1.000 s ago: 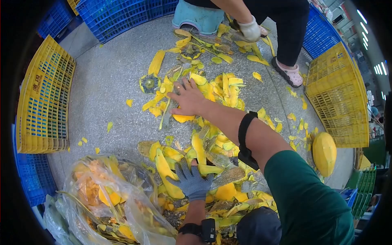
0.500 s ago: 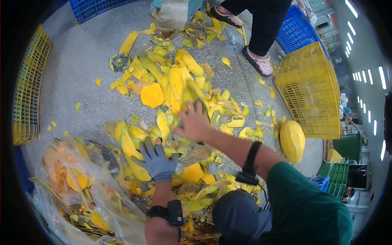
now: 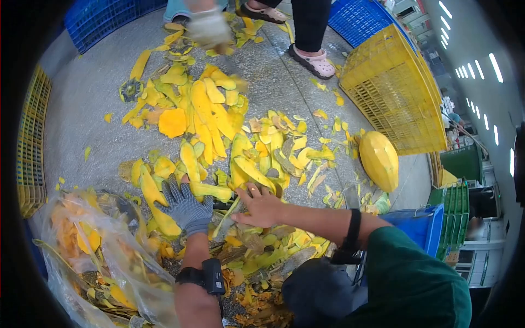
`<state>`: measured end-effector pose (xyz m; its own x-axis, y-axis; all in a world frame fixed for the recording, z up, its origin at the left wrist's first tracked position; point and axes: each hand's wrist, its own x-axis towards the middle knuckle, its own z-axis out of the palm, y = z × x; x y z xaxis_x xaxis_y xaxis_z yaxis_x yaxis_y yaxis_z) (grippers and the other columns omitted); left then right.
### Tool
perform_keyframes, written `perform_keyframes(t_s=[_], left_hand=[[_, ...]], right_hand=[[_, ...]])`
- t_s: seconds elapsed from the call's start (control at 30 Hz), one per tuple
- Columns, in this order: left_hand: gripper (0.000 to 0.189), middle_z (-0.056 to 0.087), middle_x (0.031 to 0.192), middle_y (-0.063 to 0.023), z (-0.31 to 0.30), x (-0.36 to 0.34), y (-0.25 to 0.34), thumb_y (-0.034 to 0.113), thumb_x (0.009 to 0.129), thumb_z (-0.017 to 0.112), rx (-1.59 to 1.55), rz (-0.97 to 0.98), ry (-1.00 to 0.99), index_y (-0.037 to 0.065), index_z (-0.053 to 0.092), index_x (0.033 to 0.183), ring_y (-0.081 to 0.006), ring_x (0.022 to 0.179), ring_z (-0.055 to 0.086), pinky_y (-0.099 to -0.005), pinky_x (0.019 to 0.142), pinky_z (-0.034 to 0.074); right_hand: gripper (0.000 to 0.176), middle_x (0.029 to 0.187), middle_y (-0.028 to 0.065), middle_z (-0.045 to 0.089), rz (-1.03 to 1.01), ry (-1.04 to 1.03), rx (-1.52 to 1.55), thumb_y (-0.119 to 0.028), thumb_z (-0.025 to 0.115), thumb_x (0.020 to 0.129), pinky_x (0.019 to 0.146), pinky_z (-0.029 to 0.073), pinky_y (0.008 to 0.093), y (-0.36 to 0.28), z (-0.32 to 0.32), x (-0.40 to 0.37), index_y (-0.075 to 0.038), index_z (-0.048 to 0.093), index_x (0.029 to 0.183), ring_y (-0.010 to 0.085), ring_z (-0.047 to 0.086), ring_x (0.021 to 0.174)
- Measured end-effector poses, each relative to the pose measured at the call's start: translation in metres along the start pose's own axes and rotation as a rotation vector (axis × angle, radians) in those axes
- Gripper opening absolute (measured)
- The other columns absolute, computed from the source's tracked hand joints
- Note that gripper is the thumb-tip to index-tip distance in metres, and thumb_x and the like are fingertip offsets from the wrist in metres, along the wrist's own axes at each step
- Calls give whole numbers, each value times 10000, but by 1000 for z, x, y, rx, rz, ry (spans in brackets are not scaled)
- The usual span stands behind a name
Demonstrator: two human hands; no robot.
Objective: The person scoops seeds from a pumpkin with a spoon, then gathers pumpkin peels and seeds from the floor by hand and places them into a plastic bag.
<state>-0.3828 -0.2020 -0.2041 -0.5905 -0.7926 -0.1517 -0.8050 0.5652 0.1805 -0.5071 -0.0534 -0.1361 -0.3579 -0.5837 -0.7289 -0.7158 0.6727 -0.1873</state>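
Note:
My left hand (image 3: pixel 188 210), in a grey dotted glove, lies spread over yellow-green peels on the floor, beside a long peel strip (image 3: pixel 156 199). My bare right hand (image 3: pixel 259 209) presses down on the peel heap with its fingers apart, at the lower end of some broad peel strips (image 3: pixel 252 170). Between the hands, peel pieces overlap a dark narrow thing, mostly hidden. More peels (image 3: pixel 208 112) are strewn beyond, with a flat orange slice (image 3: pixel 173 123) among them. Close to my knees lie further scraps (image 3: pixel 257 254).
A clear plastic bag (image 3: pixel 104 251) of scraps stands at lower left. A peeled yellow squash-like fruit (image 3: pixel 378 161) rests at right near a yellow crate (image 3: pixel 391 90). Across from me are another person's blurred gloved hand (image 3: pixel 210 28) and a pink clog (image 3: pixel 311 61). Blue crates (image 3: pixel 104 22) line the back.
My right hand has drawn toward me, bringing peels closer and leaving a gap in the heap. My left hand stays spread on the peels. The other person's glove has moved. The view has shifted.

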Motion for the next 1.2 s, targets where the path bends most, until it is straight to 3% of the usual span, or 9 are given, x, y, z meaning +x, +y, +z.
perform_keyframes(t_s=[0.07,0.13,0.2,0.23,0.33,0.43,0.57,0.77,1.2], left_hand=[[787,307,1537,-96,-1,1,4,507,682,716,31,-34,-49,250,441,1374,-323,1452,194,-709,1099,35],[813,301,1539,-95,6,-1,0,536,678,709,54,-1,30,260,431,1390,-318,1450,199,-708,1100,28],[813,293,1544,-96,5,-2,1,540,681,702,36,-14,20,254,431,1393,-319,1449,200,-708,1099,26],[814,284,1548,-96,5,-2,0,544,684,696,14,-18,2,249,431,1395,-321,1449,200,-708,1099,23],[809,258,1558,-107,21,-2,-7,547,693,686,23,24,120,245,429,1398,-327,1444,209,-707,1097,20],[801,137,1600,-70,1,-6,8,516,754,686,93,-81,1,270,365,1445,-291,1476,109,-683,1112,59],[756,106,1602,-99,3,-1,15,575,791,631,132,-118,-34,271,385,1438,-337,1474,70,-701,1093,85],[717,252,1532,-123,-1,-36,-1,630,787,624,110,63,-61,239,493,1374,-386,1423,192,-699,1044,232],[785,209,1563,-146,6,-202,17,649,793,604,88,82,-252,232,422,1434,-414,1431,154,-691,1047,232]], right_hand=[[905,1402,301,418,-188,-130,-22,-691,396,896,1037,380,530,11,-33,-6,-75,172,1520,445,506,1211],[843,1234,263,576,-31,44,45,-717,447,863,940,465,464,24,-76,-3,-129,357,1460,356,632,1046],[797,1390,239,469,105,416,22,-719,486,841,983,440,495,62,-83,25,-159,451,1407,356,557,1184],[875,1501,229,327,176,520,-81,-752,469,826,1061,359,528,92,-75,49,-185,344,1482,417,373,1348],[937,1554,237,197,272,477,152,-779,420,825,1100,229,624,153,-43,101,-224,178,1541,444,162,1437],[936,1589,210,96,364,486,193,-801,386,817,1107,98,680,118,-26,83,-303,80,1548,444,32,1459],[899,1575,241,105,261,443,237,-818,383,803,1123,100,648,116,-10,65,-354,142,1534,499,54,1436],[737,1609,140,58,113,286,273,-715,368,862,1090,89,711,100,17,32,-404,209,1511,411,-12,1469],[782,1611,147,20,-42,33,176,-730,389,850,1146,110,613,76,112,-79,-359,227,1518,434,-95,1456]])
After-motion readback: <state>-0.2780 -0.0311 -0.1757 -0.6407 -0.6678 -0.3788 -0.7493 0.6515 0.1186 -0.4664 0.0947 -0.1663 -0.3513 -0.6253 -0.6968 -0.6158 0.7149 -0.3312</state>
